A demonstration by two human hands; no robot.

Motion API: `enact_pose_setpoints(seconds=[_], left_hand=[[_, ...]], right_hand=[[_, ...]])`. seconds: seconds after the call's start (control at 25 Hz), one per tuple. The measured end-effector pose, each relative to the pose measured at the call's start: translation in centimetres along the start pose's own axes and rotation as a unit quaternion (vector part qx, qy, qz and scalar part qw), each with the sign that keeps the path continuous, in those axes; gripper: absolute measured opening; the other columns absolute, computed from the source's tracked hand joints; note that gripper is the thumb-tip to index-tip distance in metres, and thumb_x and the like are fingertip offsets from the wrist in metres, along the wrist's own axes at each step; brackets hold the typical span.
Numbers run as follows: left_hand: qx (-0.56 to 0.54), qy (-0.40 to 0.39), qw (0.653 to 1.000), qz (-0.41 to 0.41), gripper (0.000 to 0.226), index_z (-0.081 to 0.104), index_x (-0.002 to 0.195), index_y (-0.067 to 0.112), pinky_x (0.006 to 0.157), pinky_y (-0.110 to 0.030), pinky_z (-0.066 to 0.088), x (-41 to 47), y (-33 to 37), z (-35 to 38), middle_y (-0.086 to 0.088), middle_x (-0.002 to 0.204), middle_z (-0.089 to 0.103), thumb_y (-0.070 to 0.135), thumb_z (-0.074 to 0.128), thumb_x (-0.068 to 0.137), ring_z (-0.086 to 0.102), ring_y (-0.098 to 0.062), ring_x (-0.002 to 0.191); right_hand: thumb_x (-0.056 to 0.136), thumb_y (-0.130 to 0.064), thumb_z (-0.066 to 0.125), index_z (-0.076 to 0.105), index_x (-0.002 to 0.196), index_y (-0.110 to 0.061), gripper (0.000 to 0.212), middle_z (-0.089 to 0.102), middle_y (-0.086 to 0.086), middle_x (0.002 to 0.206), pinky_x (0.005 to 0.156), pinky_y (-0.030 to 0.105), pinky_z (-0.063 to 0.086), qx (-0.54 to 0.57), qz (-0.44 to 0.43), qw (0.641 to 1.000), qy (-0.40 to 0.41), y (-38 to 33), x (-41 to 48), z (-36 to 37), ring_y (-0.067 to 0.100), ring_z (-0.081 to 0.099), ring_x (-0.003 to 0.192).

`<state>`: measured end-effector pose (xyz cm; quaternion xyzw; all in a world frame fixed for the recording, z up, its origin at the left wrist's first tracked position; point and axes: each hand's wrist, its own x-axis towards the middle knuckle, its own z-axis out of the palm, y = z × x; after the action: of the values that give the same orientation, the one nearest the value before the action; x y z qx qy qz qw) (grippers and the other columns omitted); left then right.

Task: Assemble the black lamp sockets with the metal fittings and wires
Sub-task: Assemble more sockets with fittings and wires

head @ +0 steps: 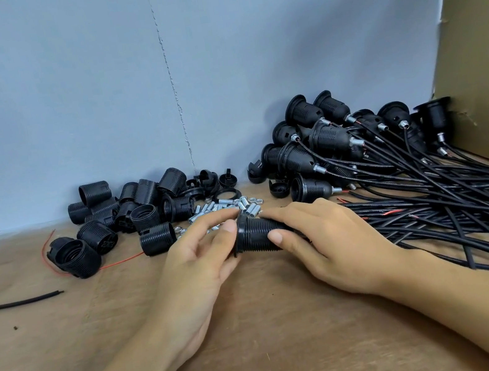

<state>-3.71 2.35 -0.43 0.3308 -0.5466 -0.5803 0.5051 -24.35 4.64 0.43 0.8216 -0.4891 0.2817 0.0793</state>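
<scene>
A black threaded lamp socket (257,235) lies sideways between my hands above the brown table (262,329). My right hand (328,239) grips its threaded body, thumb on the near side. My left hand (197,259) pinches the ring flange at its left end between thumb and fingers. Behind them lies a heap of small silver metal fittings (227,208). Loose black socket shells (129,208) are piled at the back left. Finished sockets with wires (343,141) are stacked at the back right, and their black wires (452,204) fan out to the right.
A grey wall (151,71) closes the back of the table. A cardboard panel (486,44) stands at the right. A thin red wire (52,252) and a short black wire piece (12,303) lie at the left. Black caps and a ring (225,195) lie near the fittings.
</scene>
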Motion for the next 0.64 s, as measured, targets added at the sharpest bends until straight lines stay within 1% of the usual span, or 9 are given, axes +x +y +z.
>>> enact_pose_setpoints(seconds=[0.08, 0.16, 0.2, 0.28, 0.36, 0.4, 0.48, 0.56, 0.64], left_hand=[[-0.017, 0.007, 1.0, -0.001, 0.027, 0.076, 0.103, 0.025, 0.101, -0.039, 0.054, 0.04, -0.17, 0.06, -0.007, 0.11, 0.077, 0.03, 0.07, 0.077, 0.072, -0.02, 0.11], [-0.03, 0.0, 0.999, -0.013, 0.033, 0.073, 0.111, 0.023, 0.102, -0.043, 0.052, 0.1, -0.26, -0.03, -0.008, 0.114, 0.076, 0.026, 0.071, 0.077, 0.071, -0.022, 0.113], [-0.031, -0.005, 0.999, -0.018, 0.037, 0.072, 0.115, 0.023, 0.103, -0.045, 0.051, 0.11, -0.33, -0.07, -0.008, 0.116, 0.075, 0.025, 0.07, 0.078, 0.07, -0.023, 0.114], [-0.031, -0.013, 0.999, -0.027, 0.043, 0.07, 0.121, 0.023, 0.104, -0.046, 0.05, 0.11, -0.48, -0.1, -0.007, 0.121, 0.074, 0.022, 0.07, 0.078, 0.068, -0.023, 0.118], [-0.023, -0.017, 0.999, -0.033, 0.047, 0.071, 0.123, 0.023, 0.106, -0.045, 0.05, 0.11, -0.54, -0.14, -0.004, 0.124, 0.073, 0.021, 0.071, 0.076, 0.066, -0.018, 0.122], [-0.019, -0.021, 0.999, -0.036, 0.048, 0.07, 0.124, 0.021, 0.106, -0.044, 0.05, 0.16, -0.51, -0.25, -0.003, 0.125, 0.072, 0.022, 0.071, 0.076, 0.065, -0.017, 0.123], [-0.013, -0.029, 0.999, -0.037, 0.05, 0.069, 0.125, 0.017, 0.105, -0.041, 0.051, 0.27, -0.36, -0.52, -0.004, 0.125, 0.073, 0.022, 0.07, 0.076, 0.066, -0.017, 0.121], [-0.012, -0.027, 0.999, -0.037, 0.047, 0.072, 0.122, 0.017, 0.102, -0.039, 0.053, 0.22, -0.26, -0.59, -0.005, 0.122, 0.073, 0.02, 0.071, 0.075, 0.068, -0.017, 0.118], [0.0, -0.032, 0.999, -0.04, 0.042, 0.073, 0.12, 0.019, 0.102, -0.039, 0.051, 0.04, -0.25, -0.4, -0.002, 0.121, 0.074, 0.017, 0.071, 0.077, 0.068, -0.016, 0.117]], right_hand=[[0.105, -0.045, 0.029, 0.055, 0.134, -0.025, 0.043, 0.066, -0.01, 0.102, 0.077, 0.029, 0.037, 0.029, 0.022, 0.999, -0.007, -0.15, 0.06, -0.07, 0.01, 0.051, 0.087], [0.105, -0.05, 0.025, 0.051, 0.136, -0.03, 0.045, 0.062, -0.013, 0.104, 0.083, 0.031, 0.042, 0.067, 0.036, 0.996, -0.036, -0.13, 0.14, -0.17, 0.012, 0.056, 0.094], [0.104, -0.054, 0.026, 0.047, 0.137, -0.031, 0.046, 0.058, -0.016, 0.106, 0.086, 0.031, 0.043, 0.069, 0.032, 0.996, -0.055, -0.1, 0.14, -0.18, 0.012, 0.057, 0.098], [0.097, -0.063, 0.036, 0.039, 0.141, -0.034, 0.052, 0.054, -0.018, 0.11, 0.088, 0.03, 0.043, 0.054, 0.02, 0.995, -0.081, 0.08, 0.15, -0.02, 0.009, 0.055, 0.102], [0.093, -0.06, 0.051, 0.035, 0.136, -0.035, 0.052, 0.061, -0.014, 0.115, 0.087, 0.033, 0.046, 0.075, 0.037, 0.992, -0.094, 0.31, 0.13, 0.13, 0.008, 0.057, 0.097], [0.092, -0.059, 0.052, 0.036, 0.131, -0.035, 0.048, 0.063, -0.012, 0.114, 0.086, 0.035, 0.047, 0.093, 0.046, 0.99, -0.094, 0.41, 0.14, 0.1, 0.008, 0.059, 0.095], [0.095, -0.059, 0.046, 0.043, 0.126, -0.033, 0.041, 0.062, -0.013, 0.111, 0.085, 0.033, 0.046, 0.09, 0.033, 0.993, -0.074, 0.43, 0.19, 0.02, 0.008, 0.058, 0.096], [0.102, -0.053, 0.037, 0.053, 0.128, -0.031, 0.038, 0.049, -0.018, 0.109, 0.086, 0.026, 0.042, 0.089, 0.027, 0.994, -0.05, 0.26, 0.31, 0.14, 0.002, 0.052, 0.095], [0.104, -0.045, 0.036, 0.056, 0.132, -0.029, 0.039, 0.043, -0.021, 0.103, 0.088, 0.017, 0.037, 0.125, 0.038, 0.991, -0.027, 0.08, 0.44, 0.31, -0.004, 0.048, 0.095]])
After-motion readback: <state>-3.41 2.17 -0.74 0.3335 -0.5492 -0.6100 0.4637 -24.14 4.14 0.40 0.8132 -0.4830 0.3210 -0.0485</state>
